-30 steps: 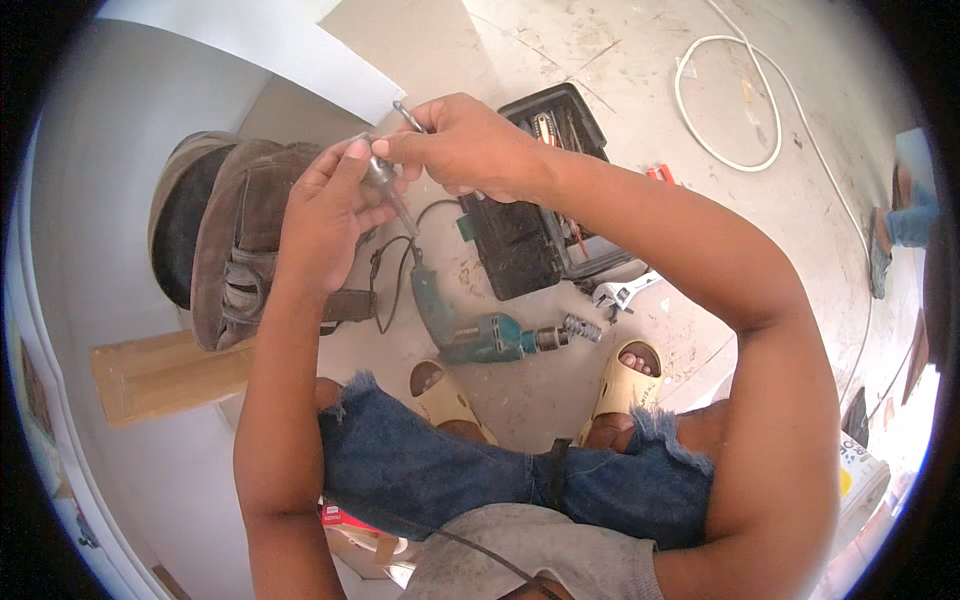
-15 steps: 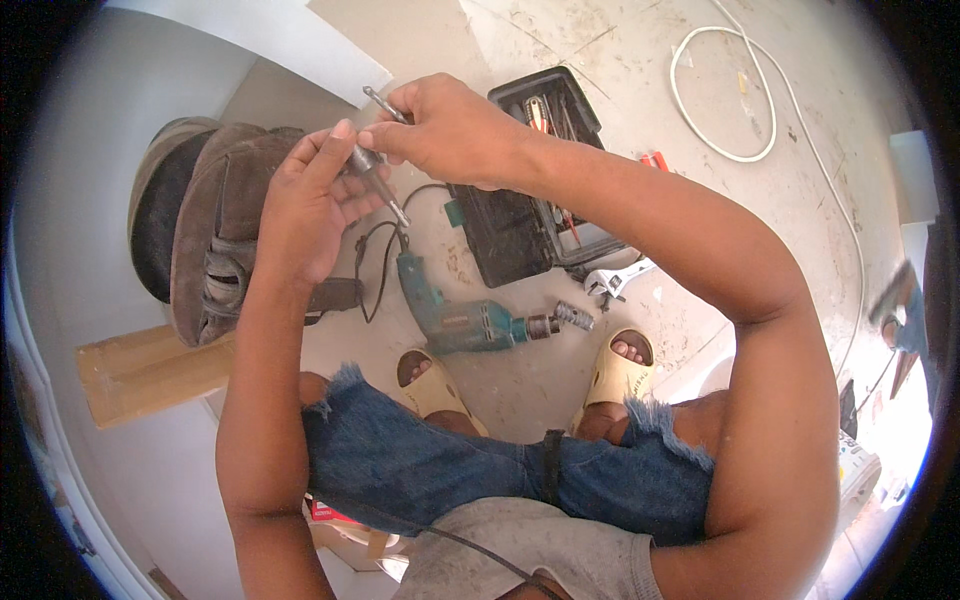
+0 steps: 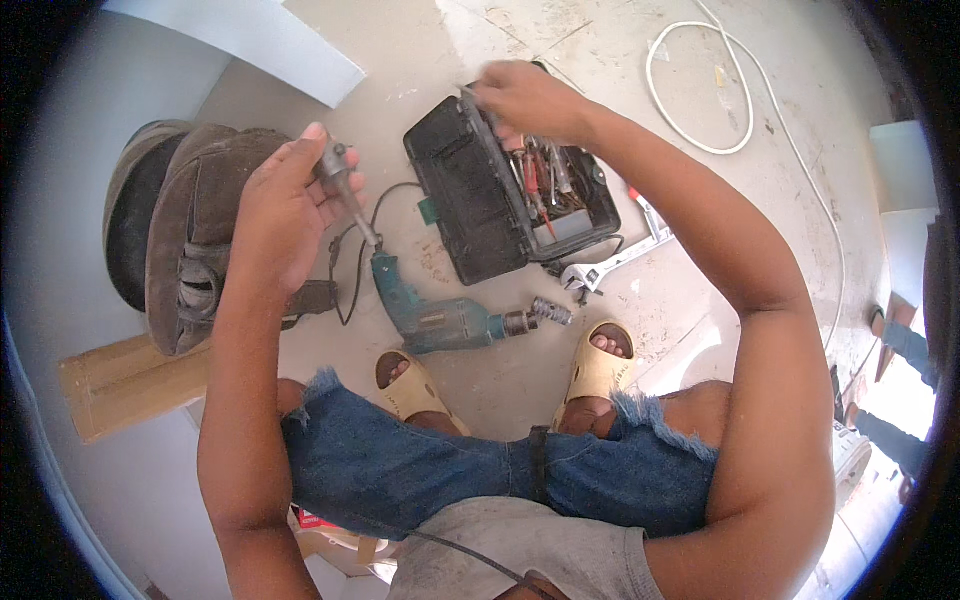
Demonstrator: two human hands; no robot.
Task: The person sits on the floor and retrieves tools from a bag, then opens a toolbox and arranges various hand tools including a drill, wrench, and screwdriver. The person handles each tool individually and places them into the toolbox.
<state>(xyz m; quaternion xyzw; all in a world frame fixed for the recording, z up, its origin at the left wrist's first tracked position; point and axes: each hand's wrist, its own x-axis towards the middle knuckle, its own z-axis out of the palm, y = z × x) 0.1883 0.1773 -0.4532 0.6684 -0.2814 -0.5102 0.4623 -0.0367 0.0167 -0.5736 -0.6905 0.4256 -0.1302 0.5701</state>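
My left hand [image 3: 290, 200] is closed on a grey metal arbor [image 3: 345, 190] with a thick collar and a slim shank pointing down. Above the far side of an open black toolbox [image 3: 465, 190], my right hand [image 3: 530, 103] is closed and blurred by motion. A short bit of thin metal, looking like the drill bit, shows by its fingertips. Pliers, screwdrivers and other tools [image 3: 545, 175] fill the box. On the floor nearer me lies a green corded drill [image 3: 440, 320], with a ridged metal cylinder [image 3: 552, 311] just off its chuck.
An adjustable wrench [image 3: 610, 268] lies right of the drill. A dark brown bag [image 3: 190, 230] and a cardboard piece [image 3: 130, 385] are at left. White cable [image 3: 700, 148] loops across the floor at far right. Another person's legs [image 3: 905, 350] show at the right edge.
My right hand has moved away from the arbor, rightward to above the toolbox. The arbor stays in my left hand. The view has shifted slightly, and another person's legs show more at the right.
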